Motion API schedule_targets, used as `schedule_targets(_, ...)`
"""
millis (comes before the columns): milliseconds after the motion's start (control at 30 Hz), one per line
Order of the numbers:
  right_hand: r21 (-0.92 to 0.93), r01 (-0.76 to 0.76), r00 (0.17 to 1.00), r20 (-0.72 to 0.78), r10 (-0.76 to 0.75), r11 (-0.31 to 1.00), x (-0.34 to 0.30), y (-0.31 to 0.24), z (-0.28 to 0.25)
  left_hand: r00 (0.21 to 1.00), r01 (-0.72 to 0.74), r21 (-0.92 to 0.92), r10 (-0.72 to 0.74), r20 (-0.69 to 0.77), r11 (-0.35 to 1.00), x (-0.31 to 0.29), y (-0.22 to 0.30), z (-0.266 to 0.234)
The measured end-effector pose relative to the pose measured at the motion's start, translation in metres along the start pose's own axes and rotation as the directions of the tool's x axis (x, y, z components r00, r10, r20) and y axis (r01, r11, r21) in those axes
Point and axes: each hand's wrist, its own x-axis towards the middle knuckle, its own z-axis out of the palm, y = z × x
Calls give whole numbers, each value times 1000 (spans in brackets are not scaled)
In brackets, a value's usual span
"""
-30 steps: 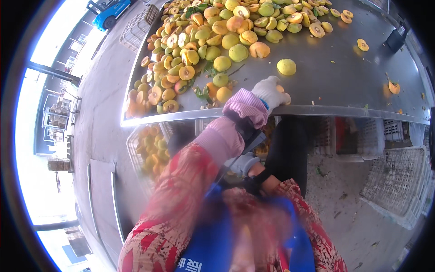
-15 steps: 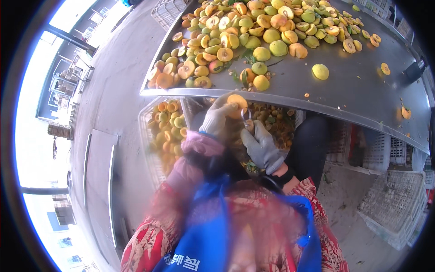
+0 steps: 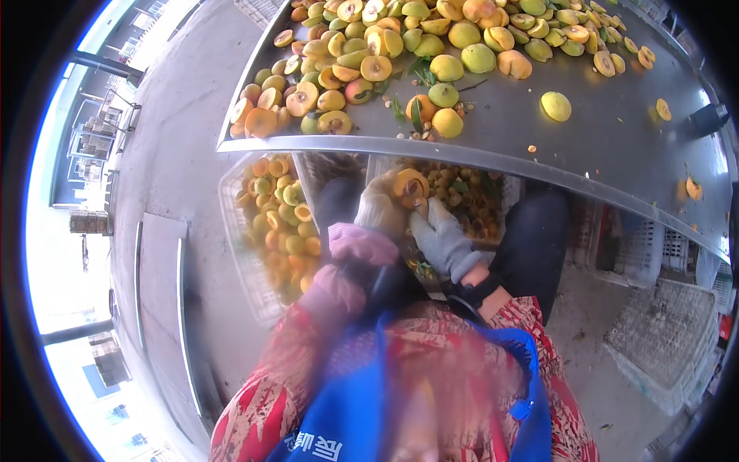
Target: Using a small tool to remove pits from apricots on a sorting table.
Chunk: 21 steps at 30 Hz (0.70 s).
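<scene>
My left hand (image 3: pixel 380 209), in a pale work glove, holds a yellow peach half (image 3: pixel 410 183) below the metal table's front edge. The half's cut face is turned toward my right hand (image 3: pixel 445 239), which also wears a pale glove. Closed fingers there grip a small pitting tool (image 3: pixel 422 206), its tip against the cut face. Its metal loop, plain a moment ago, is now mostly hidden at the fruit. Under both hands stands a crate (image 3: pixel 504 219) containing fruit pieces, small bits and leaves.
Many halved and whole peaches (image 3: pixel 377 68) lie heaped on the metal table (image 3: pixel 493 123). At my left is a white crate (image 3: pixel 233 202) of peach halves. My knees flank the middle crate. Stacked plastic crates (image 3: pixel 662 327) stand on the floor to the right.
The pitting tool's loop has moved from beside the peach half to its cut face. The half has turned toward my right hand. The whole view has shifted slightly.
</scene>
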Motion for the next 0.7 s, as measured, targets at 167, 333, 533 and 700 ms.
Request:
schedule_targets(167,-20,9,999,-47,-10,1000,9,14,7,992,-48,-5,47,-114,999,2,-6,14)
schedule_targets(333,-98,-75,997,-28,72,992,12,14,13,951,-288,357,309,-1,888,9,-15,11)
schedule_targets(533,74,-38,996,77,33,997,19,3,5,866,-469,381,499,24,797,16,-23,16)
schedule_targets(700,-9,-14,999,44,15,1000,17,22,12,930,-314,347,360,-76,884,-3,-15,25)
